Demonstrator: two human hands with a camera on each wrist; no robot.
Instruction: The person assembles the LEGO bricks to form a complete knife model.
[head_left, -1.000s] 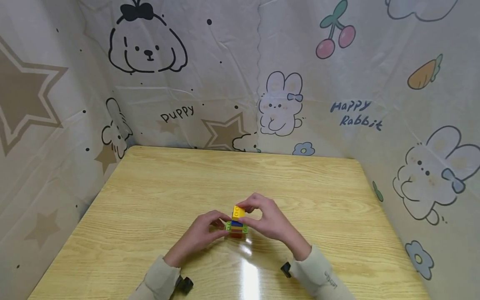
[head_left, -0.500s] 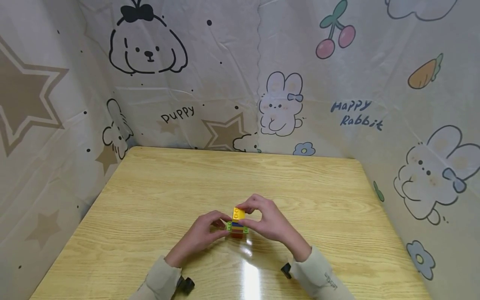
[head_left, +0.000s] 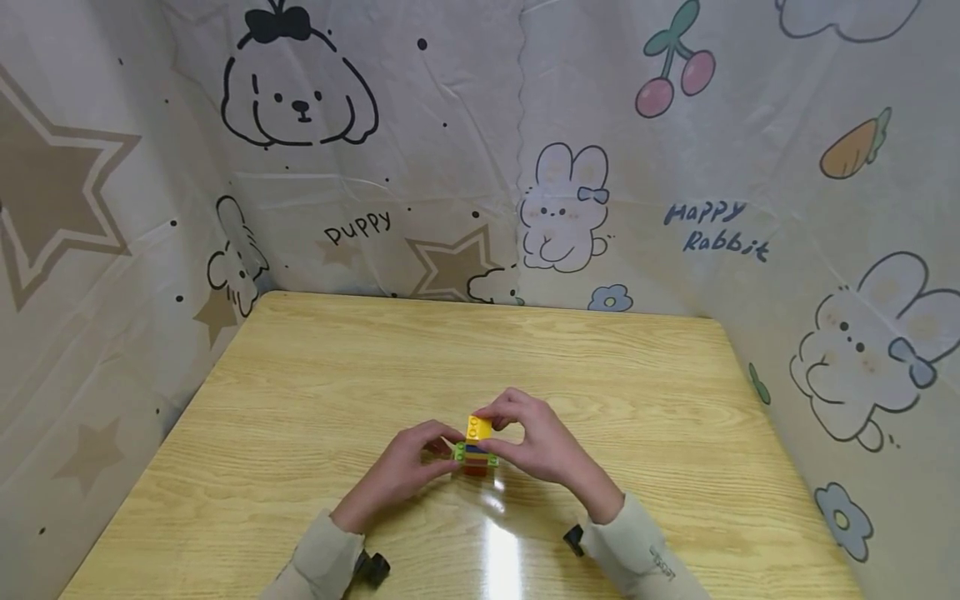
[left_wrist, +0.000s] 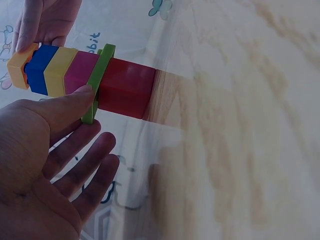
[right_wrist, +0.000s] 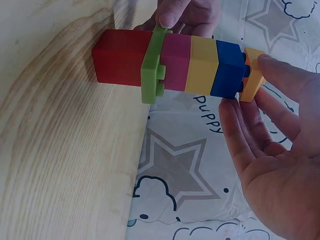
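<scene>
A tower of toy building bricks stands upright on the table. From the bottom come a red brick [right_wrist: 122, 57], a wider green plate [left_wrist: 101, 80], a magenta brick [right_wrist: 176, 62], a pale yellow brick [right_wrist: 202, 65] and a blue brick [right_wrist: 229, 70]. My left hand [head_left: 408, 462] pinches the green plate at one end, thumb on its near side, the other fingers spread loosely behind. At the top, my right hand [head_left: 536, 437] pinches a yellow brick [head_left: 477, 428] between thumb and fingers. That brick tilts on the blue one, whose studs show in the gap between them in the right wrist view.
The wooden table [head_left: 337, 358] has a glossy light reflection in front of the tower. Printed cloth [head_left: 442, 150] hangs behind and at both sides of it. Black straps [head_left: 371, 571] show at the sleeves.
The top yellow brick sits very slightly lower over the blue brick than a second ago. Both hands keep their grips and places.
</scene>
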